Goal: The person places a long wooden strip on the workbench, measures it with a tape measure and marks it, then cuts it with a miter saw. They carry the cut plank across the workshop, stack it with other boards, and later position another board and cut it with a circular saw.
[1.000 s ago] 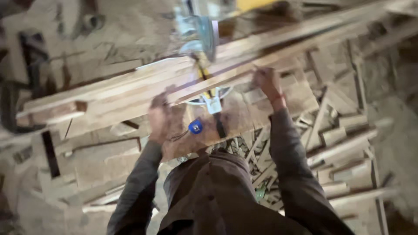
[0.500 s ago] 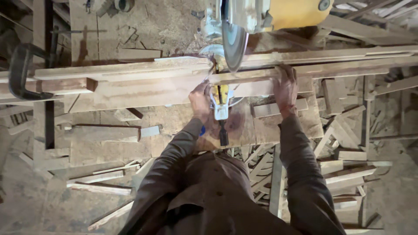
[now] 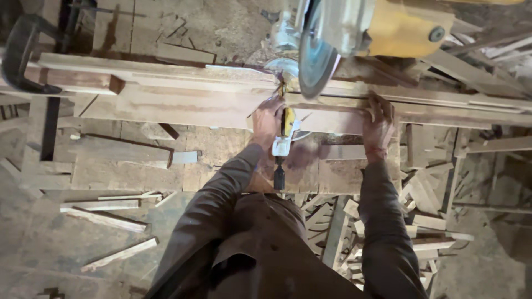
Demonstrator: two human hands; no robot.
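Observation:
A long wooden plank (image 3: 183, 105) lies across the bed of a yellow mitre saw (image 3: 399, 27), under its round blade (image 3: 316, 52). My left hand (image 3: 267, 119) rests on the plank just left of the blade, fingers pressed down on the wood. My right hand (image 3: 378, 119) presses flat on the plank to the right of the blade. Between my hands runs the saw's yellow and white lock handle (image 3: 284, 138). The blade hangs above the wood, raised.
A black clamp (image 3: 25, 55) grips the left end of the stacked boards. Offcuts (image 3: 119, 254) lie on the dusty floor at the left, and a heap of wood scraps (image 3: 432, 221) fills the right. A short board (image 3: 124, 149) rests below the plank.
The view has shifted, so the saw and plank now sit level and higher in view. Both hands stay on the plank on either side of the blade.

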